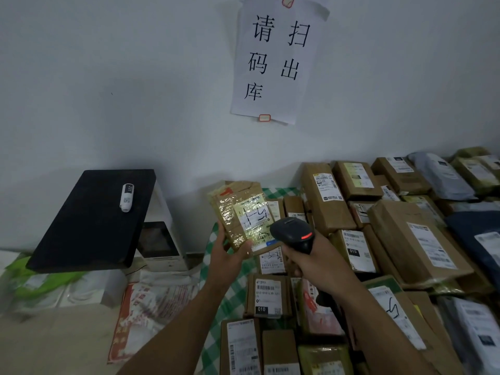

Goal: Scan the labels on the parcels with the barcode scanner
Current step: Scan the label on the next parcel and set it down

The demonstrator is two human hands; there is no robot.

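Glare off shiny tape blurs the label [255,216] on the raised parcel [234,212]. The left hand [226,253] grips the parcel from below, tilted above the checked cloth [236,290]. The right hand [305,257] curls round the scanner [292,232], whose head is just beside the label and whose handle is hidden in the fist. More parcels [414,239] crowd the right, cut off at the edge.

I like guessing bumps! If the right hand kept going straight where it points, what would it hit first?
Probably the parcel held up by the left hand; the right hand aims the scanner at its label. The gap between them is hard to judge.
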